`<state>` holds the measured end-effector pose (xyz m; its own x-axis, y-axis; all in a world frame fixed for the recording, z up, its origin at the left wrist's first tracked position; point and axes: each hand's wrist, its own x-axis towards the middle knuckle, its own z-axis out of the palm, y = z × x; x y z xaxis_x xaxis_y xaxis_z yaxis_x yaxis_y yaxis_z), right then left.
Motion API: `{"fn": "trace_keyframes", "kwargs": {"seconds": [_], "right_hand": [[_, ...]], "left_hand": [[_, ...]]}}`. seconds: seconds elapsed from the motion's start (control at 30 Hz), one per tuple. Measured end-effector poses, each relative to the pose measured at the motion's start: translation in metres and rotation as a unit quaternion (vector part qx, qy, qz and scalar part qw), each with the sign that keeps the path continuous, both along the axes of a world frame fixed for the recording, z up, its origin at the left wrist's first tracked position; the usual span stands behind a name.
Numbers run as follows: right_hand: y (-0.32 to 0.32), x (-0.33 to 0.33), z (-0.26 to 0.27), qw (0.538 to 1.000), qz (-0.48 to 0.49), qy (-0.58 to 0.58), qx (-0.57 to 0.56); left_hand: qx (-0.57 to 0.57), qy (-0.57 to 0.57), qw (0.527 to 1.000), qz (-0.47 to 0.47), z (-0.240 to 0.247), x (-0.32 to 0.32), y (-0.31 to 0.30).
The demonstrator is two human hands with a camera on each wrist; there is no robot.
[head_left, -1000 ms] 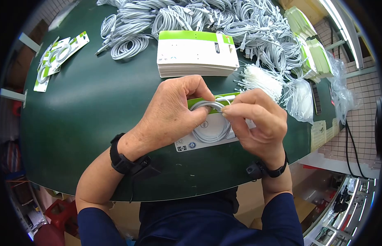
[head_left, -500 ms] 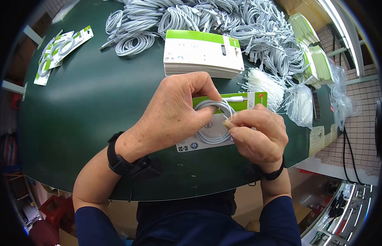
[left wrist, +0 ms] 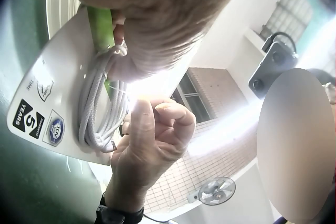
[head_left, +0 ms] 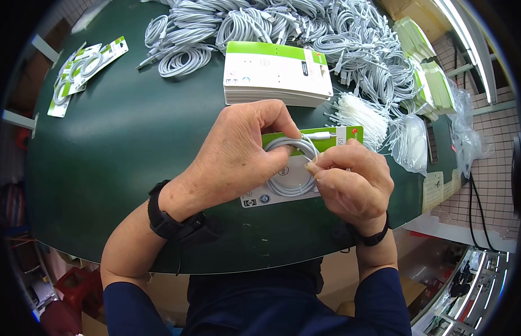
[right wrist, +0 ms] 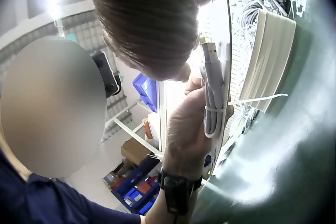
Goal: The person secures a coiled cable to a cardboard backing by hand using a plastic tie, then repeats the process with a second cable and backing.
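A coiled white USB cable [head_left: 311, 148] lies against a green-and-white printed card [head_left: 256, 200], close over the table. My left hand [head_left: 232, 154] grips coil and card together, thumb over the coil and fingers at the card's upper edge. At the coil's right side, my right hand [head_left: 358, 182] pinches a thin white cable tie [left wrist: 119, 91] between thumb and forefinger; its tip is hidden by the fingers. Another tie [right wrist: 212, 109] loops round the bundle in the right wrist view, and a tie tail [right wrist: 262, 98] sticks out behind the card.
A stack of cards [head_left: 277, 73] stands just beyond my hands. Behind it spreads a heap of coiled cables [head_left: 243, 28]. Loose cable ties [head_left: 361, 117] and a plastic bag [head_left: 410, 145] lie at right. Cards with cables [head_left: 84, 70] lie at far left.
My right hand has moved slightly down and right from the coil's top, uncovering the cable's plug and the card's right end. The left hand keeps its grip.
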<state>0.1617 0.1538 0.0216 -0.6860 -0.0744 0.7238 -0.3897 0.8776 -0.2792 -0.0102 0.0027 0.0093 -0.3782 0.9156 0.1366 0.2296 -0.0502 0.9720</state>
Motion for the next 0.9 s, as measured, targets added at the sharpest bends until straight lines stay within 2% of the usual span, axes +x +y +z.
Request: {"fn": "trace_keyframes", "kwargs": {"seconds": [0.9], "right_hand": [[-0.0011, -0.0033, -0.0020, 1.000, -0.006, -0.004, -0.007]], "left_hand": [[-0.018, -0.001, 1.000, -0.003, -0.0015, 0.0002, -0.0004]]}}
